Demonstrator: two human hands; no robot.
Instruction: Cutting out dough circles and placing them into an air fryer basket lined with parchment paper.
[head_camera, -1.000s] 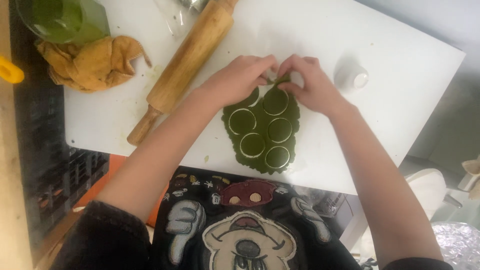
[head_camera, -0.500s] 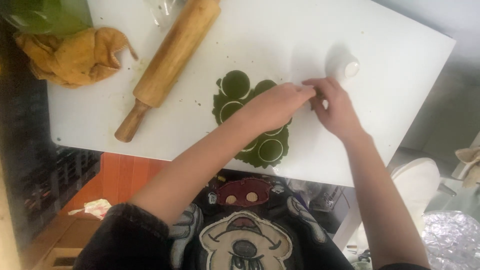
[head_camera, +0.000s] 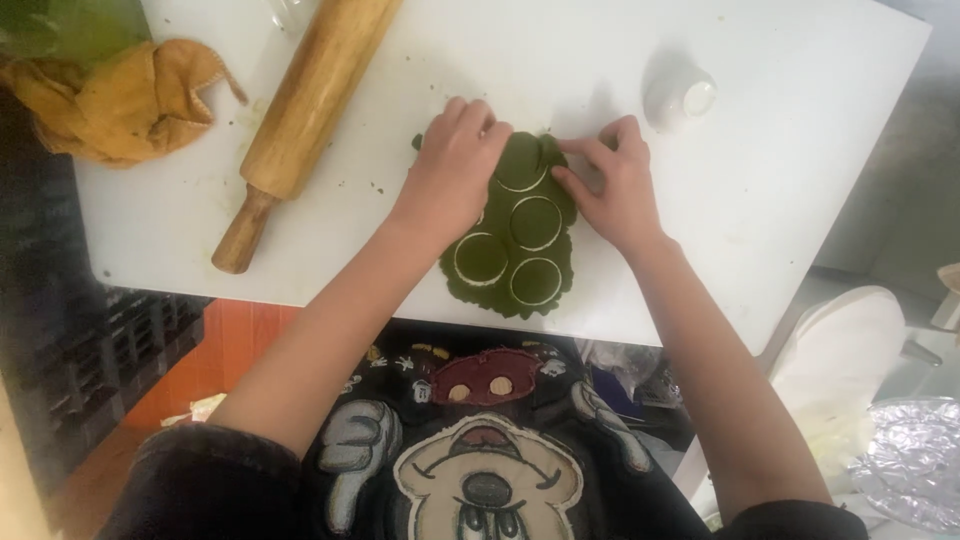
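A flat sheet of dark green dough (head_camera: 515, 240), rolled thin and ragged at its edge, lies on the white rectangular table top (head_camera: 790, 170), close to the table's near edge. Several round discs are cut into the sheet, each outlined by a pale ring; three of them sit in the near half of the dough, and one more lies at its far end.

The left hand (head_camera: 455, 170) rests palm down on the far left part of the dough, fingers bent and held close together, their tips pressing on the sheet beside the farthest disc. The right hand (head_camera: 610, 185) lies at the dough's far right edge, its fingers curled and its thumb and forefinger touching the rim of the sheet; whether they actually pinch a piece of dough cannot be told. Both hands are bare and hold no tool.

Left of the dough, just beyond the left hand, a long wooden rolling pin (head_camera: 300, 125) lies at a slant on the table. Farther left of the dough, a crumpled mustard-yellow cloth (head_camera: 120, 100) sits at the table's corner. Beyond the dough to the right, well apart from it, stands a small white cup (head_camera: 682, 95).
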